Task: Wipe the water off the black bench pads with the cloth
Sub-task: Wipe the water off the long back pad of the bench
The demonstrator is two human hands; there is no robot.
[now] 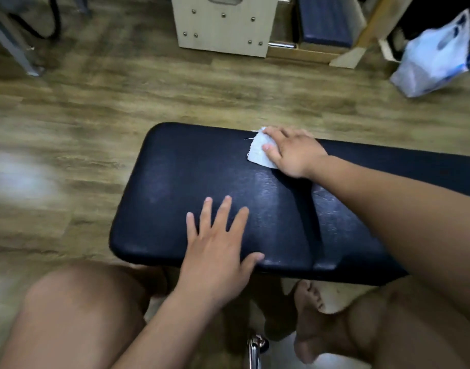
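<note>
A black padded bench pad lies across the middle of the view, with a second pad joining it on the right beyond a seam. My right hand presses a small pale cloth flat on the far edge of the left pad; most of the cloth is under the palm. My left hand rests flat near the pad's front edge, fingers spread, holding nothing. Faint pale streaks show on the pad near the seam.
Wood-look floor surrounds the bench. A pale wooden box with studs stands at the back, and a white plastic bag lies at the back right. My bare knees and a foot are below the bench; a chrome tube shows underneath.
</note>
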